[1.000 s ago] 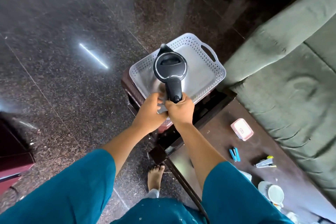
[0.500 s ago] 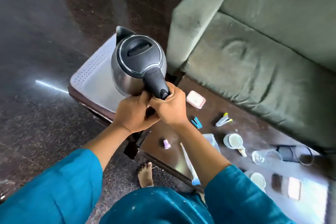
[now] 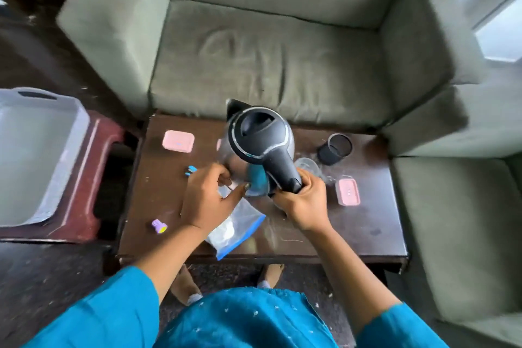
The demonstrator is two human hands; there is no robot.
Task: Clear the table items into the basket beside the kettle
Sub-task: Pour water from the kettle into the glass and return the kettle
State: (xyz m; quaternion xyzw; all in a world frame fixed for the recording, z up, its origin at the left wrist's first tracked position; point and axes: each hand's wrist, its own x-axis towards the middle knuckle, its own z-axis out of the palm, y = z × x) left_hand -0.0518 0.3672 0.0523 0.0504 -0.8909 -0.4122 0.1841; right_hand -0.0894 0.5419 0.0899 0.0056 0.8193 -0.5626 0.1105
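Observation:
A steel kettle (image 3: 258, 135) with a black lid hangs over the middle of the dark wooden table (image 3: 353, 229). My right hand (image 3: 303, 203) grips its black handle. My left hand (image 3: 210, 196) is beside the kettle's lower body, fingers curled, thumb touching it. The white perforated basket (image 3: 34, 150) sits on a maroon stool (image 3: 84, 178) at the left. On the table lie two pink boxes (image 3: 178, 141) (image 3: 349, 192), a blue clip (image 3: 191, 170), a purple-yellow piece (image 3: 159, 226), a clear zip bag (image 3: 237, 227), a clear cup (image 3: 308, 165) and a black cup (image 3: 334, 148).
A green sofa (image 3: 268, 65) stands right behind the table, with another green seat (image 3: 457, 220) at the right. My bare feet (image 3: 183, 282) are under the table's near edge on the dark floor.
The kettle has been carried from over the basket rightward to above the table's middle. The view has swung right, so the basket now lies at the far left.

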